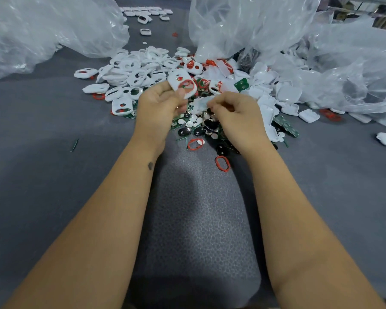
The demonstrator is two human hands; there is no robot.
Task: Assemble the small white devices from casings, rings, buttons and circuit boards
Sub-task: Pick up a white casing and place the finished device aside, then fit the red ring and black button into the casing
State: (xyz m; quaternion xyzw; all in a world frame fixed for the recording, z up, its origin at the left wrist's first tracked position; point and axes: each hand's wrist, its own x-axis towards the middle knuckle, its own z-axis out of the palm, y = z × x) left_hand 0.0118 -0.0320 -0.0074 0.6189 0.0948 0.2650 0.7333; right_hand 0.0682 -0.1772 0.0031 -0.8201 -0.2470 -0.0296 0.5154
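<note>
My left hand (pixel 159 103) grips a white casing (pixel 180 82) with a red ring seated in its oval opening, held tilted above the parts pile. My right hand (pixel 234 112) hovers just to its right with curled fingers pinching a small translucent white piece (pixel 202 103). Below both hands lie black and white buttons (pixel 201 128) and green circuit boards (pixel 286 126). Loose red rings (pixel 222 163) sit on the mat near my right wrist. A heap of white casings (pixel 134 72) lies behind my left hand.
Large clear plastic bags (pixel 250 25) rise at the back left, centre and right. White casing halves (pixel 288 94) spill from the right bag. Finished white devices (pixel 145 12) stand in rows at the far back. The grey mat (pixel 42 130) lies in front.
</note>
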